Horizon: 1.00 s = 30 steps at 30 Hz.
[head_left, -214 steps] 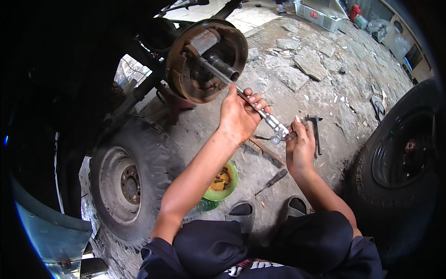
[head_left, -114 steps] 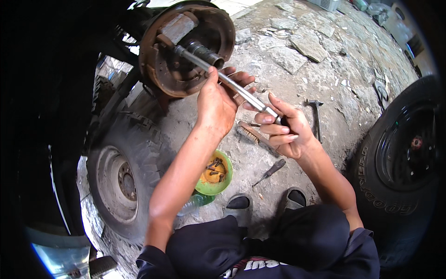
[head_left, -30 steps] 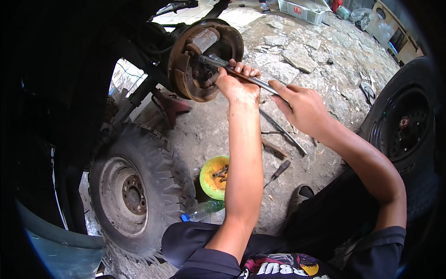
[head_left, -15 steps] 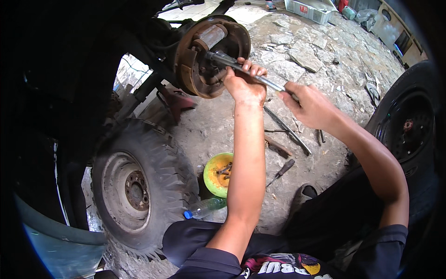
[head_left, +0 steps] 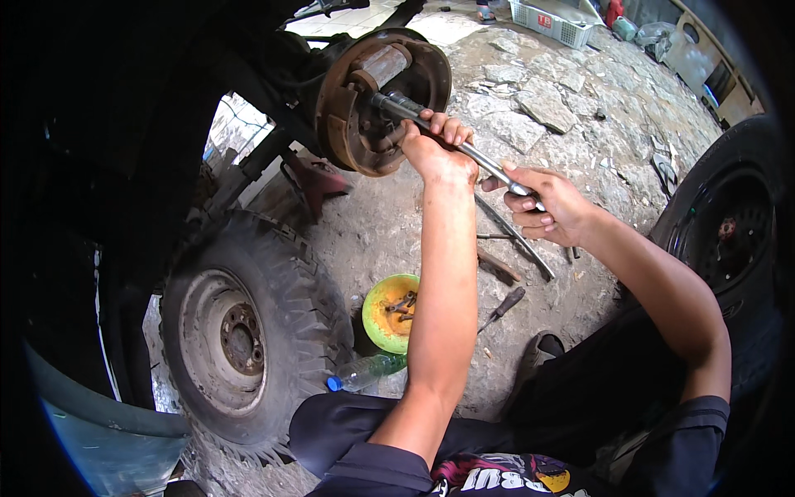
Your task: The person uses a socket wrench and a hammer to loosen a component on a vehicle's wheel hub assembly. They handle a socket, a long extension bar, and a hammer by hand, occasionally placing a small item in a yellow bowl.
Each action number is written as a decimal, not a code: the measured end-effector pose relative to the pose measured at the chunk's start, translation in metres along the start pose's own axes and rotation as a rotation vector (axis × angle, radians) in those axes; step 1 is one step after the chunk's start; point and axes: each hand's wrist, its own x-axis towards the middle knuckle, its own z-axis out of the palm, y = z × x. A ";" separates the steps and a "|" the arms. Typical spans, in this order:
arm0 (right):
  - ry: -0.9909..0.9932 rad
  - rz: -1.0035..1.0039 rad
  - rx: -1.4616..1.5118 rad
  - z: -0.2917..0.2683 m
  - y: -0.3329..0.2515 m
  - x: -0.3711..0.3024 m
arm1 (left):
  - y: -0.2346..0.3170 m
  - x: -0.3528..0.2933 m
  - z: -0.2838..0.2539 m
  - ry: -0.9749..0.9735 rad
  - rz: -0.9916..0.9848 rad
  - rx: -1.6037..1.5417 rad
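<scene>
A long metal socket wrench runs from the middle of a rusty drum brake assembly down toward the right. My left hand is wrapped round its shaft close to the brake, fingers curled over the top. At the lower end, my right hand grips the bright chrome end, thumb above and fingers curled beneath. The brake's backing plate, shoes and cylinder are exposed at upper centre. Where the tool meets the hub, the exact contact is hard to make out.
A knobbly tyre on its rim stands at left, another wheel at right. Below my hands lie a screwdriver, a long bar, a yellow-green bowl of small metal parts and a plastic bottle. Behind is a red jack stand.
My right hand has turned, its fingers now showing beneath the chrome end, which was covered before. My left hand keeps its hold on the shaft.
</scene>
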 end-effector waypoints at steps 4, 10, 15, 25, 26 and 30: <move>0.560 -0.544 -1.397 0.020 0.007 0.011 | 0.002 0.002 0.004 0.005 0.009 0.068; 0.639 -0.562 -1.642 0.043 0.001 -0.006 | 0.003 0.002 0.010 0.041 0.006 0.063; 0.352 -0.030 -0.122 0.040 0.003 -0.003 | 0.010 0.004 0.003 -0.005 -0.076 -0.049; 0.758 -0.725 -1.830 0.037 0.005 -0.004 | 0.002 -0.007 0.017 0.100 0.014 0.139; 0.732 -0.697 -1.771 0.039 0.007 -0.005 | 0.001 -0.011 0.021 0.150 0.043 0.145; 0.556 -0.435 -1.153 0.039 0.003 -0.007 | 0.010 -0.003 0.008 0.058 0.014 0.164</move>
